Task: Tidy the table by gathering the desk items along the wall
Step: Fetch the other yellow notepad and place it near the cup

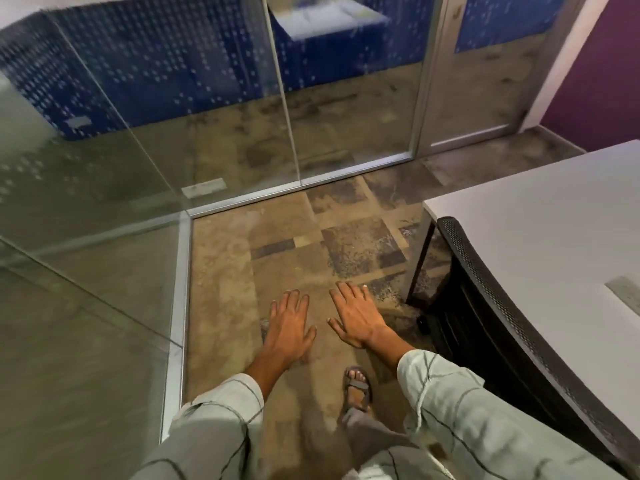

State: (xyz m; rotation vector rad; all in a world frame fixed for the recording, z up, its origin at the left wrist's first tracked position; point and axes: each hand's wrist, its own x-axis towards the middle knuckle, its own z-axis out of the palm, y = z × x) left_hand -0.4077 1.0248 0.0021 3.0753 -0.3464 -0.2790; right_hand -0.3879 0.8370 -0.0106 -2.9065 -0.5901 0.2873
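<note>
Both empty, the left hand (289, 325) and right hand (356, 315) hover palm-down with fingers spread over the carpet floor (221, 289); the white worktop (540, 244) lies to the right behind a black mesh chair (485, 292); no desk items show

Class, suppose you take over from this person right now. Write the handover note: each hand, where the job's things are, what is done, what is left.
Left hand: open, flat, empty, held out over the floor.
Right hand: open, empty, beside the left one, apart from it.
White table: at the right, with a black mesh chair pushed against it. The part in view carries no desk items.
Done: cannot be judged from this view.
Left: turn to the table, find the desk items, gather them along the wall.
</note>
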